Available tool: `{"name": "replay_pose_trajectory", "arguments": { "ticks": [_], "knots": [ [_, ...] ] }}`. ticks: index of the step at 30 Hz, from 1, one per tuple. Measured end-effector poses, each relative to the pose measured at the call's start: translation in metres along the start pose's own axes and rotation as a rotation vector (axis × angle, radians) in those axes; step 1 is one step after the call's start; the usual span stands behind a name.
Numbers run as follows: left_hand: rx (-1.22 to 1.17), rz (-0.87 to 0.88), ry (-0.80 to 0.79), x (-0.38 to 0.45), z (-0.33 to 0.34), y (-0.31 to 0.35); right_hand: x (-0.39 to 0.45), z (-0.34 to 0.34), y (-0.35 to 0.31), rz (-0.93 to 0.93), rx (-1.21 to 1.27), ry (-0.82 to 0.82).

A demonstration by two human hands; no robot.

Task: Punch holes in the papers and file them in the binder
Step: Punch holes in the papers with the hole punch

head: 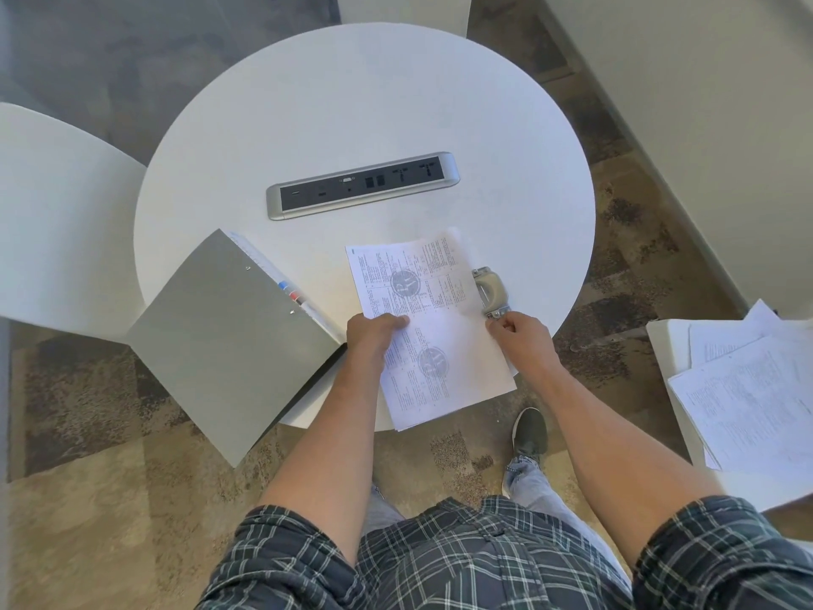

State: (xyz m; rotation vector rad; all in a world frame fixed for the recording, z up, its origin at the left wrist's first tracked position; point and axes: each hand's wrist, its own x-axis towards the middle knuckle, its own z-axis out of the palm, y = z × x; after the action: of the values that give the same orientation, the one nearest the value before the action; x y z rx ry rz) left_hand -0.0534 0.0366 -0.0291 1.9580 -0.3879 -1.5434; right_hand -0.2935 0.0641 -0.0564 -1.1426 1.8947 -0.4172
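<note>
Printed papers point(429, 319) lie over the round table's point(352, 103) near edge, my left hand point(374, 341) pinching one side, my right hand point(519, 336) the other, beside the hole punch point(490, 290); the closed binder point(220, 341) sits left.

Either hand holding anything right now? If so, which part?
Both hold the stack of printed papers. The left hand grips its left long edge near the middle; the right hand pinches its right long edge, beside the hole punch.
</note>
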Motion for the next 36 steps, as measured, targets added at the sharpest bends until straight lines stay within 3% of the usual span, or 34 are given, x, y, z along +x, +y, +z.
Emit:
{"name": "replay_pose_trajectory", "arguments": {
  "ticks": [9, 22, 36],
  "knots": [
    [-0.076, -0.038, -0.032, -0.002, 0.000, -0.008, 0.000, -0.007, 0.007, 0.078, 0.244, 0.030],
    [-0.151, -0.013, -0.015, -0.002, 0.005, -0.005, 0.003, -0.006, 0.005, 0.046, 0.205, 0.009],
    [0.087, 0.159, 0.109, 0.016, 0.008, -0.017, 0.003, -0.002, 0.002, 0.035, 0.158, 0.049]
  ]
}}
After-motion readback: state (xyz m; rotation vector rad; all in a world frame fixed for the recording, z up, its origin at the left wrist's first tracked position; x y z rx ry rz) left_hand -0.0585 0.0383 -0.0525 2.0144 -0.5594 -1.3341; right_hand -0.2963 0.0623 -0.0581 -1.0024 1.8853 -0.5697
